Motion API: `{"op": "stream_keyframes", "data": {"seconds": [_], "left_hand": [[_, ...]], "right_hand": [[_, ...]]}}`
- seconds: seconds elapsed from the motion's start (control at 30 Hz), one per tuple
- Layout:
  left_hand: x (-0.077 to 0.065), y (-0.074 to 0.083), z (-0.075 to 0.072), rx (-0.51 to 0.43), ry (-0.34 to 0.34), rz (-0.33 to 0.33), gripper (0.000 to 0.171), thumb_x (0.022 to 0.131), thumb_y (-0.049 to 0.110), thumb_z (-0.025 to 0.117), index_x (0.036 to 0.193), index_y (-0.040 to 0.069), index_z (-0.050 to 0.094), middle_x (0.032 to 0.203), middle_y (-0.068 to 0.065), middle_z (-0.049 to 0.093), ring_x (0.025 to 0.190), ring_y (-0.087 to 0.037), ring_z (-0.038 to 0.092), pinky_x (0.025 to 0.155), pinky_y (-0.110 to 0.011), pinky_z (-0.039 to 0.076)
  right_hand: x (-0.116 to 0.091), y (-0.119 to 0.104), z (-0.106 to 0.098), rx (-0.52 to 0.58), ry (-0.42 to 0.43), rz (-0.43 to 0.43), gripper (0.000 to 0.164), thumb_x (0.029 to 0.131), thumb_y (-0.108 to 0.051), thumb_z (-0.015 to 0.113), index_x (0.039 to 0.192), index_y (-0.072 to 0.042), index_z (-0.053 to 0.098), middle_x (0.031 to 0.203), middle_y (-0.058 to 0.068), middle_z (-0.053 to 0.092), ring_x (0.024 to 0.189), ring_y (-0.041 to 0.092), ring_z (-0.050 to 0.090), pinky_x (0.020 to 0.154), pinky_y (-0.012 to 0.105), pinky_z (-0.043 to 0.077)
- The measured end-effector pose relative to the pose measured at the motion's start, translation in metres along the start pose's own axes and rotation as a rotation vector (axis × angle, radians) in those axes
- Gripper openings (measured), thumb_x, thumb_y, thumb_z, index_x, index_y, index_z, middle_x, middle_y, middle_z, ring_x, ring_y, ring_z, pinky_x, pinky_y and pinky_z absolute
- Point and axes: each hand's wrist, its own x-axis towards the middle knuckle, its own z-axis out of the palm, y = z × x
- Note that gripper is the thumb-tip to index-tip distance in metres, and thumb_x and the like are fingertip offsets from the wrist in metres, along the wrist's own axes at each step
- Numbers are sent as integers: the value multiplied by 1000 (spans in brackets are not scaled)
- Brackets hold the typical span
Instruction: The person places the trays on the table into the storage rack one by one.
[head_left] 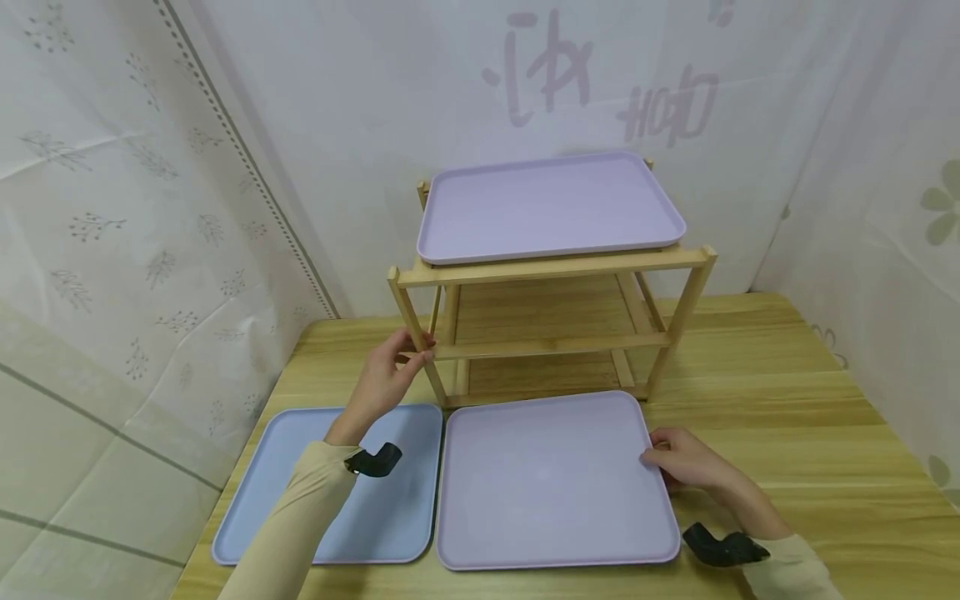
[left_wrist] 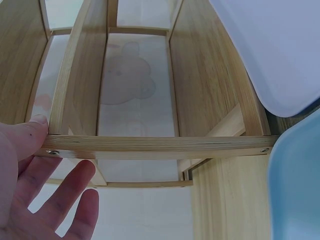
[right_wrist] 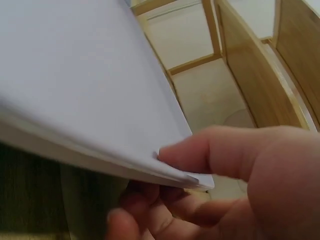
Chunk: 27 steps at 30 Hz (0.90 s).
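A wooden three-tier rack stands at the back of the table. My left hand grips its left front post, thumb on the near side and fingers behind. In front of the rack is a lilac tray, its far edge close to the rack's base. The right hand holds this tray by its right edge; in the right wrist view the thumb presses on top of the rim and the fingers curl beneath. Another lilac tray rests on the rack's top tier.
A light blue tray lies on the wooden table at the left, below my left forearm and beside the front lilac tray. Patterned white curtains hang behind and at both sides. The rack's middle and lower shelves show bare wood.
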Motion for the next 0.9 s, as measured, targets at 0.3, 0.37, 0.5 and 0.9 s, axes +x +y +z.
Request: {"op": "stream_keyframes", "data": {"seconds": [0.3,0.37,0.5,0.9], "left_hand": [[-1,-1,0,-8,-3,0,25,88,23,57,110,13,55,104,1,65,97,-15,58,78,-37,45],[-1,-1,0,-6,-4,-1,25,88,23,57,111,13,55,105,1,65,97,-15,58,79,-37,45],[-1,0,0,-9,-8,-5,25,88,24,57,111,14,55,105,2,64,98,-15,57,79,-37,45],[-1,-1,0,-18,-6,-3,25,88,23,58,111,14,55,105,3,64,97,-15,58,79,-37,45]], "right_hand": [[-5,3,-5,143,-120,2,46,85,-15,55,119,11,39,85,10,60,70,23,61,58,39,52],[-6,5,-6,179,-149,-6,50,86,-14,54,122,13,34,89,12,60,73,25,62,59,41,52],[-6,8,-7,238,-198,-25,52,87,-13,53,124,15,29,93,15,59,79,28,63,63,43,52],[-10,11,-5,367,-262,-19,58,89,-12,49,129,15,15,96,17,57,83,30,63,67,47,52]]}}
